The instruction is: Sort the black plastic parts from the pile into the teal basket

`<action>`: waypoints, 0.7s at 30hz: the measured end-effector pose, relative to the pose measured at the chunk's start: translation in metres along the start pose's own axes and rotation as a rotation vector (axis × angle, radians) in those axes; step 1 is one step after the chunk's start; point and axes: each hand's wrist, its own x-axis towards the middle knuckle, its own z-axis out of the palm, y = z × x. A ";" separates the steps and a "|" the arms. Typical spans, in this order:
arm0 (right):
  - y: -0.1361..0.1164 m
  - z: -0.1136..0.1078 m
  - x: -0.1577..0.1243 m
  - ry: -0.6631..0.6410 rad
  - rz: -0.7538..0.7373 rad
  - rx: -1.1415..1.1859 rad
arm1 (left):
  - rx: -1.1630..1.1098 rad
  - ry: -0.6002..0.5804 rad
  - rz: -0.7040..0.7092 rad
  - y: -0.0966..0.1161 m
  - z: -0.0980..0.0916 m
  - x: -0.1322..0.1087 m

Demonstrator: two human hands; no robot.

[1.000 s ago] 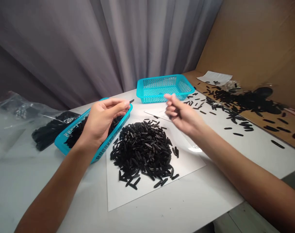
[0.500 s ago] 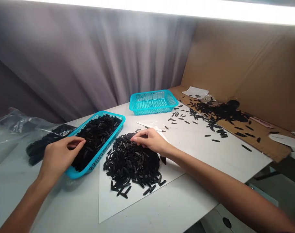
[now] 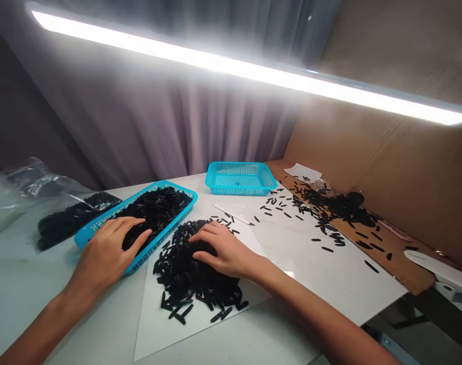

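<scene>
My left hand [image 3: 111, 248] reaches over the near side of a turquoise perforated basket [image 3: 142, 261], thumb and fingers apart. Small black elongated pieces [image 3: 158, 205] fill that basket. To the right, a heap of similar black pieces [image 3: 189, 279] lies on a white sheet [image 3: 151, 334]. My right hand [image 3: 219, 248] rests at the top of the heap, its thumb and fingers spread around some pieces. Nothing gripped shows in either hand, though the right fingertips sit close against the black pieces.
A second turquoise basket [image 3: 240, 190] stands at the back. Loose black pieces [image 3: 325, 218] spread over white board and brown cardboard [image 3: 417, 281] at right. Clear plastic bags [image 3: 37, 177] with black contents [image 3: 71, 218] lie at left. A lit tube lamp [image 3: 234, 65] hangs above.
The view has tilted upward, bringing the whole lamp in. Both hands have gone from pinched fingers to spread ones, the left over the filled basket, the right at the heap.
</scene>
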 end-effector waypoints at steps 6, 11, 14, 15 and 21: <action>-0.003 -0.024 0.000 -0.035 0.056 -0.049 | -0.105 -0.034 -0.080 -0.018 0.000 -0.024; 0.039 -0.067 -0.004 0.149 0.378 -0.255 | -0.206 -0.056 -0.035 -0.019 0.007 -0.028; 0.074 -0.083 -0.012 0.192 0.607 -0.406 | -0.214 -0.053 -0.064 -0.013 0.008 -0.028; 0.084 -0.086 -0.015 0.173 0.653 -0.431 | -0.206 -0.069 -0.073 -0.012 0.007 -0.028; 0.100 -0.088 -0.019 0.113 0.688 -0.399 | -0.110 -0.072 -0.100 -0.009 0.001 -0.028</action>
